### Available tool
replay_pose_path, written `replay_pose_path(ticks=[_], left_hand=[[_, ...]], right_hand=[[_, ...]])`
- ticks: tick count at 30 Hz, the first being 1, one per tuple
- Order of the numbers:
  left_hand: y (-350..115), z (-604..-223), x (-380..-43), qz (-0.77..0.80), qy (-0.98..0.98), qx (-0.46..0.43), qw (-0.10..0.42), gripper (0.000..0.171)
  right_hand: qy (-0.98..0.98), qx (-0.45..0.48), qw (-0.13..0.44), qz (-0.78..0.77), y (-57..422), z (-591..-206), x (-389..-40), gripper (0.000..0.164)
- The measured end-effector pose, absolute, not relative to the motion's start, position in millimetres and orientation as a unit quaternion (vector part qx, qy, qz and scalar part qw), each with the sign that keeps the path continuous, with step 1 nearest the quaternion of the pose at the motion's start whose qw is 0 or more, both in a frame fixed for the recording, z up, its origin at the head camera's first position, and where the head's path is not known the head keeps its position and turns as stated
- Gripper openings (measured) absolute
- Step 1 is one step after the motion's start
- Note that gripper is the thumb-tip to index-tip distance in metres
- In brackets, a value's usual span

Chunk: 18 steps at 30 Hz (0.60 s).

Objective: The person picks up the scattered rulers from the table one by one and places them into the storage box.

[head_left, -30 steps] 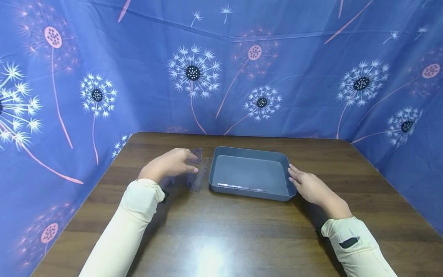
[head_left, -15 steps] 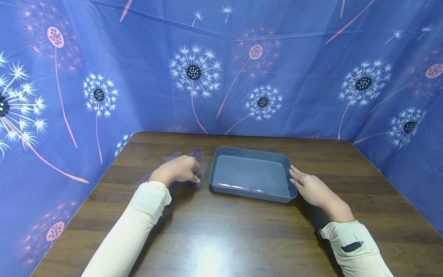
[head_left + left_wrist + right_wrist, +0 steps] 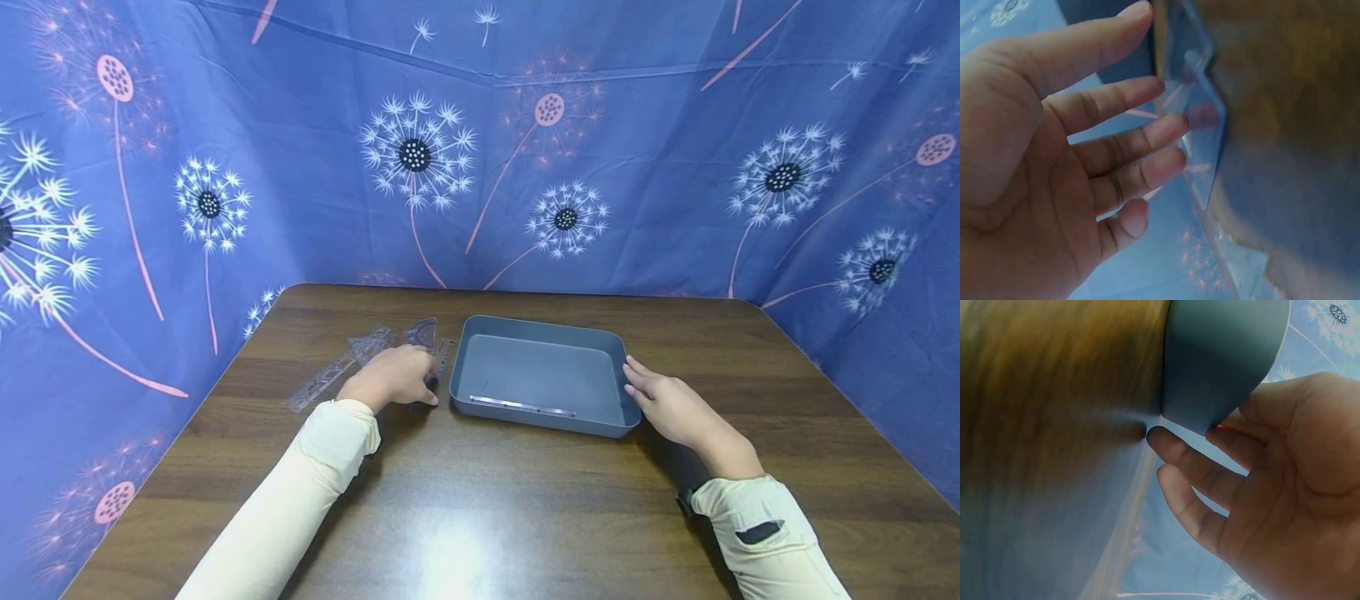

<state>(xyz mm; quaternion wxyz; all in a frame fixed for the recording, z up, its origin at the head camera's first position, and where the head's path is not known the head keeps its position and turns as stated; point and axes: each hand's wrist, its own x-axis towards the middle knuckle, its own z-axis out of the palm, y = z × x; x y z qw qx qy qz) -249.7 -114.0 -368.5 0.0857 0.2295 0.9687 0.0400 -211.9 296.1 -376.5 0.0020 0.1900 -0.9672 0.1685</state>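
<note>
We locate the clear protractor (image 3: 422,333) and a clear ruler (image 3: 444,354) on the table (image 3: 525,500), left of the grey tray (image 3: 540,331), with the left hand (image 3: 392,377) over them, fingers spread; we cannot tell whether its fingertips touch a piece. We judge these thin pieces light, stiff, slippery and brittle if bent, so we advise raising one edge and gripping opposite edges. At the tray's right end, the right hand (image 3: 675,408) touches the wall, fingers parted.

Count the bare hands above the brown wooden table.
2: the left hand at the clear plastic drawing tools, and the right hand at the right end of the blue-grey rectangular tray.
</note>
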Motion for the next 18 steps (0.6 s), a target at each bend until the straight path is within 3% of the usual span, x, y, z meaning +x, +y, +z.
replay_pose_path(ticks=[8, 13, 18], left_hand=[[-103.3, -376.8, -246.8, 0.029, 0.977, 0.205, 0.057, 0.045], [-99.3, -376.4, -245.6, 0.061, 0.984, 0.163, 0.046, 0.011], [-96.2, -376.3, -244.8, 0.083, 0.988, 0.114, 0.055, 0.004]], right_hand=[[-0.965, 0.199, 0.008, 0.169, 298.1, -377.2, -210.6, 0.044], [-0.965, 0.201, 0.01, 0.171, 298.5, -377.3, -211.0, 0.044], [-0.966, 0.195, 0.006, 0.171, 298.9, -378.5, -210.3, 0.044]])
